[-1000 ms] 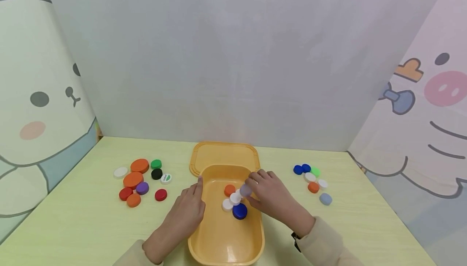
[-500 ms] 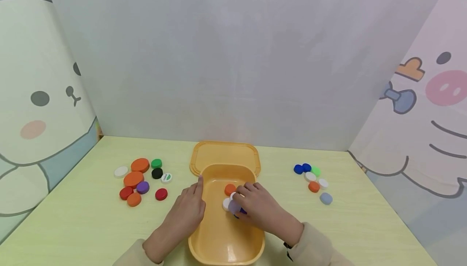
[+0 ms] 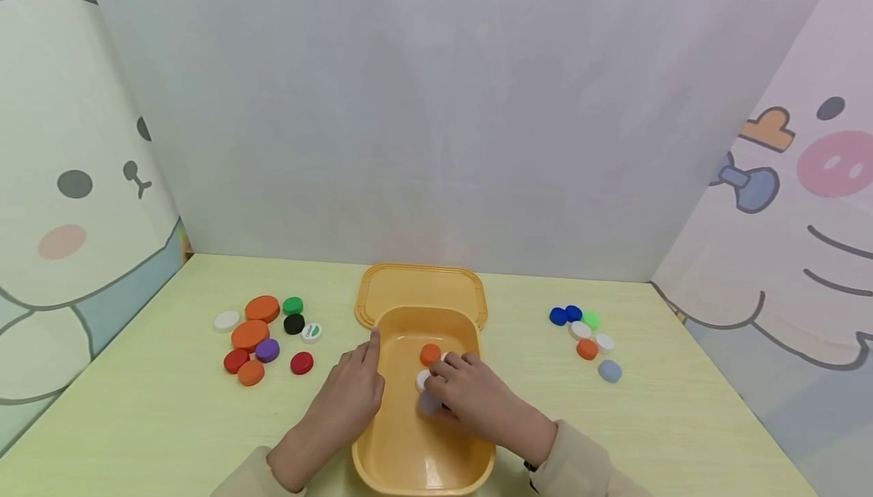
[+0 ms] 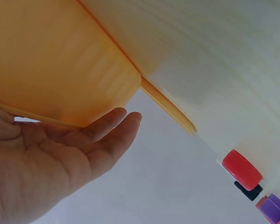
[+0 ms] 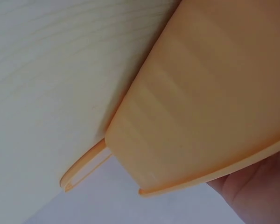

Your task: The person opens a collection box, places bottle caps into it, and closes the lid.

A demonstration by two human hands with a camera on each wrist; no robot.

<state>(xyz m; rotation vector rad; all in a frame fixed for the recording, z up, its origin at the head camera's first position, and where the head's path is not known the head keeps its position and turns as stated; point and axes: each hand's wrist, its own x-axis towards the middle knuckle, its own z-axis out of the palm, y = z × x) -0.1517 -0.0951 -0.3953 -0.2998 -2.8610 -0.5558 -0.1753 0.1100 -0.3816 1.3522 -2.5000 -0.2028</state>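
Observation:
In the head view, my right hand point(image 3: 470, 398) reaches over the right rim into the yellow box point(image 3: 419, 451). Its fingers pinch a pale lavender bottle cap point(image 3: 430, 404) low over the box floor. Around that hand lie an orange cap point(image 3: 430, 354) and a white cap point(image 3: 422, 381), with a dark blue cap mostly hidden beneath the fingers. On the left rim rests my left hand point(image 3: 348, 395), index finger straight along the edge. The left wrist view shows the left hand's extended fingers point(image 4: 114, 133) against the box's outer wall point(image 4: 60, 60).
A yellow lid point(image 3: 419, 285) lies flat behind the box. Loose caps sit left on the table, among them a purple cap point(image 3: 267, 350) and a black cap point(image 3: 294, 324). More caps lie right, including a light blue cap point(image 3: 610, 370). A grey cloth point(image 3: 436, 118) hangs behind.
My right hand has moved left and toward the near end of the box, carrying the lavender cap. It now covers the dark blue cap. My left hand stays on the rim.

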